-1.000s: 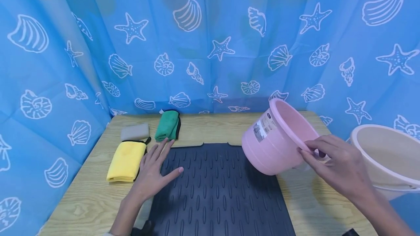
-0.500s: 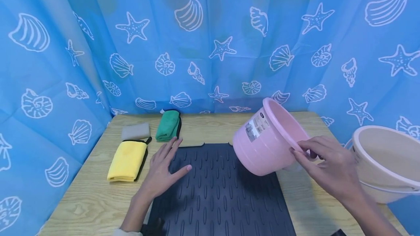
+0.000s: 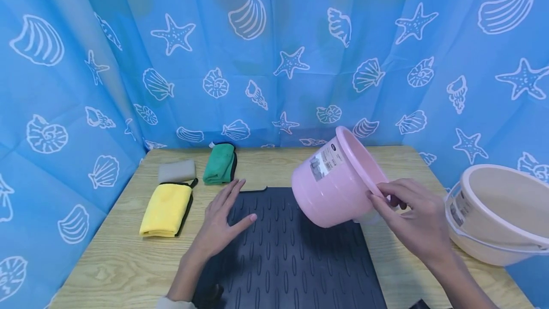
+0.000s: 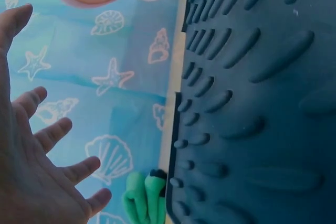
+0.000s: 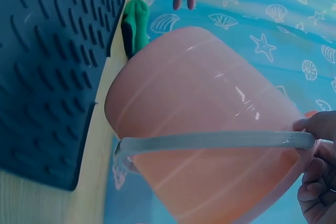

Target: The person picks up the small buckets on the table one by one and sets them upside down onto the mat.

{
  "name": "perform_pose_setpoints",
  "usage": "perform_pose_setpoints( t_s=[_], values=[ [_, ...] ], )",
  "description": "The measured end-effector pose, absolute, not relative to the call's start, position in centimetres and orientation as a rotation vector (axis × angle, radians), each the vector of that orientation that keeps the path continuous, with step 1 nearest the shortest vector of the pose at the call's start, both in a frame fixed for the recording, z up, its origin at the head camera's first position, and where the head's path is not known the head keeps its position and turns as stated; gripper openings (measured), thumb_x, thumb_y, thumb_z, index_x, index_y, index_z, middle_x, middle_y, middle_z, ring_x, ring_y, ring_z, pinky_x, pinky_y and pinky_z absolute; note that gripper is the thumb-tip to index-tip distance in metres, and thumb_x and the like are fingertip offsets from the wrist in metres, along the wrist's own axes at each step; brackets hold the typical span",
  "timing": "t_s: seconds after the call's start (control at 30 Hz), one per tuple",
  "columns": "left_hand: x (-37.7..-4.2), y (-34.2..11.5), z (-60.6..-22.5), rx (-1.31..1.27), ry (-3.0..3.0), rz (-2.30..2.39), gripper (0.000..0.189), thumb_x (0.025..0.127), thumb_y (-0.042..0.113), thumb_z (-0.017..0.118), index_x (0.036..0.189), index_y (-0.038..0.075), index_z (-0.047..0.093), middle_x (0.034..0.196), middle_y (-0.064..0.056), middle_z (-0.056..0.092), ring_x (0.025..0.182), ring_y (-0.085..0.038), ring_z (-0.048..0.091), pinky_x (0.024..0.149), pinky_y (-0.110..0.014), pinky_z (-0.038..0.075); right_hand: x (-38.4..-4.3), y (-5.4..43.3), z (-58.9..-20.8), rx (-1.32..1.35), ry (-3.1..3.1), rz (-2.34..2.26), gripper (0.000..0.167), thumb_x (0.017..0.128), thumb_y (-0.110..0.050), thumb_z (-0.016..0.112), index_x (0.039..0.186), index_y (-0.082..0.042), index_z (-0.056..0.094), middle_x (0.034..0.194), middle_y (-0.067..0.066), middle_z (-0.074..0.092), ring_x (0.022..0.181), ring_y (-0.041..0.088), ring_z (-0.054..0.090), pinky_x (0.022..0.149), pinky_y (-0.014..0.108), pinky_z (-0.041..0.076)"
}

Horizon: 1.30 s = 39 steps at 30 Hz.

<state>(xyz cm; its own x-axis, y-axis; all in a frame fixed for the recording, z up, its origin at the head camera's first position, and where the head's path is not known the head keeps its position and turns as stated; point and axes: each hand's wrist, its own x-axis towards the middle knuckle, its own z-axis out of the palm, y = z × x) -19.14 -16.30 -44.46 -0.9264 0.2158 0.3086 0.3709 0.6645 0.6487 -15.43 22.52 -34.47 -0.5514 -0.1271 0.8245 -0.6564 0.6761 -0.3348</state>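
Note:
A pink bucket (image 3: pixel 332 185) with a printed label is held tilted above the dark ribbed mat (image 3: pixel 279 261), its mouth facing up and to the right. My right hand (image 3: pixel 409 216) pinches its rim between thumb and fingers. In the right wrist view the bucket's pale handle (image 5: pixel 215 140) lies across its side, and the thumb and fingertips grip the rim. My left hand (image 3: pixel 220 225) hovers over the mat's left part with fingers spread, holding nothing. The left wrist view shows the same spread fingers, with the bucket's rim (image 4: pixel 86 1) above them.
A beige bucket (image 3: pixel 467 232) stands at the table's right edge. On the left lie a yellow cloth (image 3: pixel 166 210), a grey sponge-like block (image 3: pixel 177 171) and a green folded cloth (image 3: pixel 219 163). A blue seashell curtain (image 3: pixel 274 61) encloses the wooden table (image 3: pixel 98 261).
My right hand has carried the pink bucket leftward over the mat, keeping its tilt. My left hand has moved a little to the right, toward the bucket.

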Motion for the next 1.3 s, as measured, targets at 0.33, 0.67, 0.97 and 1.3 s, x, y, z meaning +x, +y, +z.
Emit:
perform_pose_setpoints(
  t_s=[0.33,0.67,0.97,1.3],
  values=[
    [-19.3,-15.3,-44.3,-0.483,-2.638,-1.170,0.082,0.091,0.055,0.064,0.159,0.036,0.023,0.165,0.000,0.019,0.148,-0.038,0.019,0.106,-0.077,0.011,-15.5,20.9,-35.1,0.549,-2.051,0.906,0.023,0.070,0.004,0.085,0.091,-0.004,0.079,0.074,-0.004,0.062,0.066,0.005,0.049,0.060,0.013,0.040],
    [-19.4,-14.5,-44.0,-0.450,-2.638,-1.320,0.084,0.090,0.054,0.066,0.158,0.045,0.017,0.165,0.008,0.016,0.150,-0.031,0.016,0.108,-0.075,0.017,-15.7,19.6,-36.0,0.505,-2.044,0.963,0.023,0.071,0.005,0.085,0.091,-0.004,0.079,0.074,-0.003,0.062,0.066,0.006,0.048,0.060,0.014,0.038],
    [-19.6,-13.9,-44.0,-0.424,-2.625,-1.424,0.086,0.089,0.055,0.066,0.158,0.046,0.014,0.165,0.010,0.013,0.151,-0.029,0.014,0.108,-0.074,0.020,-16.0,18.1,-37.2,0.443,-2.033,1.044,0.026,0.072,0.004,0.086,0.096,-0.005,0.079,0.075,-0.005,0.062,0.067,0.007,0.048,0.059,0.014,0.039],
    [-20.1,-13.2,-43.6,-0.456,-2.462,-1.681,0.094,0.086,0.057,0.066,0.158,0.046,0.008,0.166,0.011,0.004,0.151,-0.031,0.015,0.109,-0.068,0.026,-16.1,16.2,-37.8,0.447,-2.046,1.106,0.026,0.074,0.003,0.086,0.097,-0.006,0.079,0.076,-0.005,0.062,0.069,0.007,0.050,0.059,0.015,0.040]
  ],
)
